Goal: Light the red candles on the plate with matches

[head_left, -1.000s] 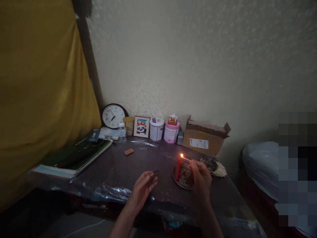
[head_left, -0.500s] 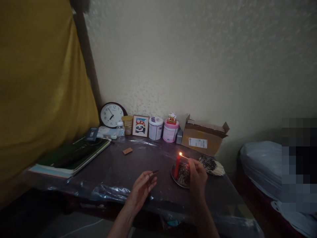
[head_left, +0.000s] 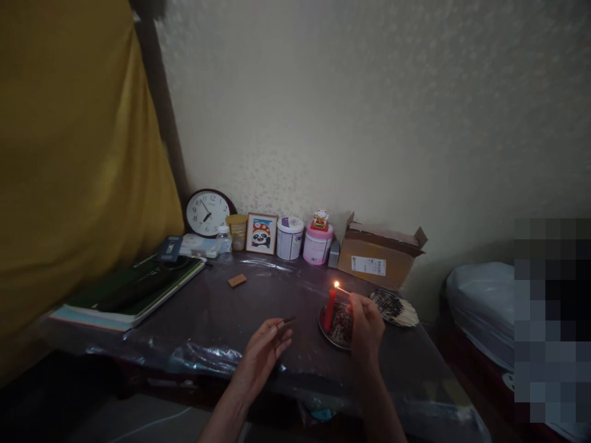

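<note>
A red candle (head_left: 329,309) stands upright in a small metal dish (head_left: 336,327) on the dark table (head_left: 240,320). My right hand (head_left: 365,326) pinches a burning match (head_left: 342,289), with its flame at the top of the candle. My left hand (head_left: 263,355) is closed on a small matchbox (head_left: 287,322), a little left of the dish. A pile of matchsticks (head_left: 396,309) lies just right of the dish.
Along the wall stand a clock (head_left: 206,213), a framed panda picture (head_left: 261,234), two tins (head_left: 290,238), and a cardboard box (head_left: 379,252). Books (head_left: 132,295) lie at the table's left under a yellow curtain (head_left: 69,160). Another small matchbox (head_left: 237,280) lies mid-table.
My right hand has drawn slightly left and nearer, keeping the lit match at the candle's top. The left hand has stayed where it was.
</note>
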`<state>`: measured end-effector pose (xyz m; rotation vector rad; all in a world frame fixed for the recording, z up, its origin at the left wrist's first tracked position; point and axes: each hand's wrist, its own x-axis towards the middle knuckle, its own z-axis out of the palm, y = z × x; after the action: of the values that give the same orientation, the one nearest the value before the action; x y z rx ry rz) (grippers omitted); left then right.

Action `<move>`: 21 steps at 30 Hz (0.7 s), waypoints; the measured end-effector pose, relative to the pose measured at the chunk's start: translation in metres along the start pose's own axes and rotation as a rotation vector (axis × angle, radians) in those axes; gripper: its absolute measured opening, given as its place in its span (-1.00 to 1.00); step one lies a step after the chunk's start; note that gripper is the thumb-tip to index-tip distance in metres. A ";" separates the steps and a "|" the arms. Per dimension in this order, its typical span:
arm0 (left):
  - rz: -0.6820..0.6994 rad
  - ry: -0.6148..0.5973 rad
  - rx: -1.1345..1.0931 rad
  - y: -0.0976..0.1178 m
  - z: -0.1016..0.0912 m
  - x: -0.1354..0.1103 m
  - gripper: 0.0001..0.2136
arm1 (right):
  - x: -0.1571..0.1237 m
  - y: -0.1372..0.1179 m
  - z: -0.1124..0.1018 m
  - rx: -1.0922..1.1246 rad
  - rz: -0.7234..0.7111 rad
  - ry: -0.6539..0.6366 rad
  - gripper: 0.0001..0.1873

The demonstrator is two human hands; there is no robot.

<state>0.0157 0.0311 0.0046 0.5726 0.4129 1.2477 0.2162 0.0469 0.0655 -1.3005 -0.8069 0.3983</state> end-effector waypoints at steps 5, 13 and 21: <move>-0.004 0.002 -0.003 0.000 0.001 -0.001 -0.88 | 0.000 -0.001 0.001 -0.020 0.011 0.002 -0.72; 0.002 0.002 0.011 0.000 0.001 -0.001 -0.87 | 0.002 0.000 0.002 -0.031 0.020 0.006 -0.71; -0.004 0.001 0.010 0.000 0.000 -0.002 -0.86 | 0.003 0.002 0.003 -0.037 -0.013 -0.008 -0.72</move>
<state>0.0156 0.0295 0.0042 0.5798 0.4208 1.2426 0.2162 0.0509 0.0648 -1.3280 -0.8330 0.3801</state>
